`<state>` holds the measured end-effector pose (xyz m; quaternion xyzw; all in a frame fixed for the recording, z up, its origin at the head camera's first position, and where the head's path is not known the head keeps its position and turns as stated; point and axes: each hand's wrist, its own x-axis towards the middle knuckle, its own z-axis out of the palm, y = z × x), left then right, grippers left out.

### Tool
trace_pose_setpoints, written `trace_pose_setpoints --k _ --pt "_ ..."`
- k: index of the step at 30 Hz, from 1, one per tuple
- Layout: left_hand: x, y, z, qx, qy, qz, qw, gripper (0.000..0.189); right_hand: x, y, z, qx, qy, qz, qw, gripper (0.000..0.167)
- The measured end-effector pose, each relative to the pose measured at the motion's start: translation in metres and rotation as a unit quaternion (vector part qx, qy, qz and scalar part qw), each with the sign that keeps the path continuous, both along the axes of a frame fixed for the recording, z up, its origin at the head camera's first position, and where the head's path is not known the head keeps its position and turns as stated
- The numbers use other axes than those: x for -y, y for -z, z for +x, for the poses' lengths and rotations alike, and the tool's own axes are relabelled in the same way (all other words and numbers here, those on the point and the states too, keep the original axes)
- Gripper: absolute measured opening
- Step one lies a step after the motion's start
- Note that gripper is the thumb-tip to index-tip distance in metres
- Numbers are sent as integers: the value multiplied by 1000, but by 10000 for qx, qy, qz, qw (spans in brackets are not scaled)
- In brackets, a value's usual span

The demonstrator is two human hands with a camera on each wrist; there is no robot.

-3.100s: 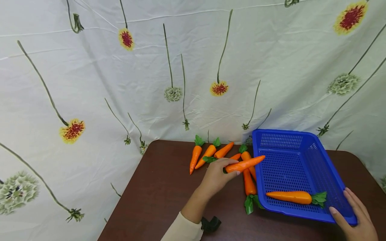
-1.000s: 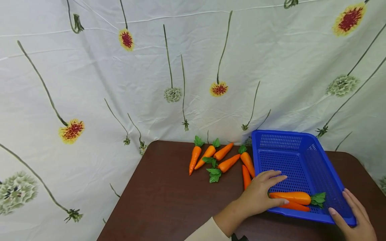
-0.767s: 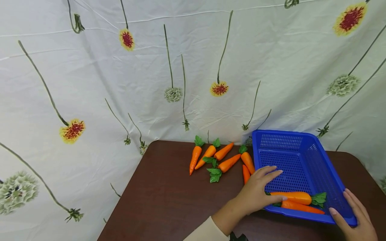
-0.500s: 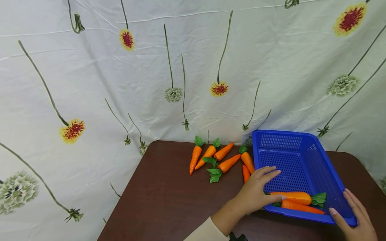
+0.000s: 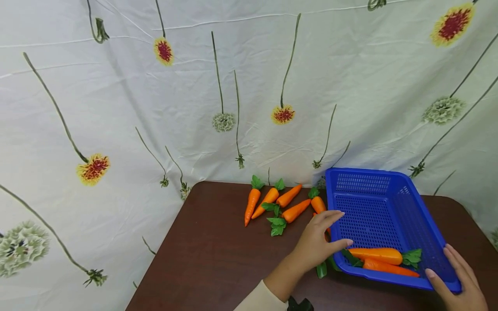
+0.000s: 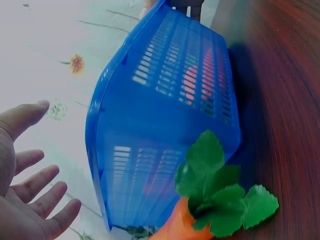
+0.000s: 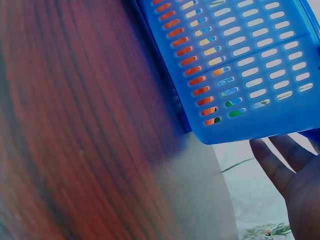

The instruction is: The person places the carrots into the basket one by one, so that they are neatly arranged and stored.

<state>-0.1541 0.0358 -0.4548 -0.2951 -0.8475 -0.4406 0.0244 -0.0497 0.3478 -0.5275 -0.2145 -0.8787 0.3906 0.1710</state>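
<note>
Left hand (image 5: 316,242) empty, fingers apart, by the basket (image 5: 369,218).
Two carrots (image 5: 383,256) lie in the basket, just right of that hand; more carrots (image 5: 295,211) lie on the table (image 5: 210,242) ahead of it, some partly behind it. The right hand (image 5: 461,278) touches the basket's near corner with straight fingers.

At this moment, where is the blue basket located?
In the head view, the blue basket stands on the right side of the brown table, with the right hand at its near right corner and loose carrots to its left.
</note>
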Motion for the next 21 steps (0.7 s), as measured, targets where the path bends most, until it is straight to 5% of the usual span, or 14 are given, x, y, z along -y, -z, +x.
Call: trace_pose_setpoints --k 13,21 --pt "16 16 -10 689 -682 1138 9888 57 2 -2 1 1 14 62 10000 77" --pt "17 29 -10 839 -943 1070 9862 59 2 -1 1 -45 52 54 10000 76"
